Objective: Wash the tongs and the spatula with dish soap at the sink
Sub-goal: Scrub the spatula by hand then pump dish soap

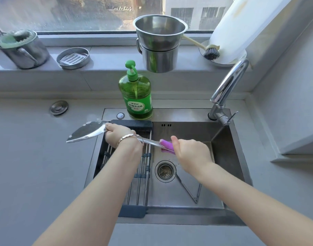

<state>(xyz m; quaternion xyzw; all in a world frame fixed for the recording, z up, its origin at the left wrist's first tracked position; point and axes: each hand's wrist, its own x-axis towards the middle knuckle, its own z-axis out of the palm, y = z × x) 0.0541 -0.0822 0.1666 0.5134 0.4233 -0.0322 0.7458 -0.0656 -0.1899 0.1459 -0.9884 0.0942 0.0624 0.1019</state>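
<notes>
My left hand grips a steel spatula near its blade, which sticks out left over the counter with foam on it. The spatula's handle runs right across the sink. My right hand presses a purple sponge around that handle. Steel tongs lie open in a V on the sink floor, right of the drain. A green dish soap bottle with a pump stands on the sink's back ledge.
A dark drying rack spans the sink's left part. The faucet rises at the back right. On the windowsill stand stacked steel pots, a steel mug, a small dish, a brush and a white board.
</notes>
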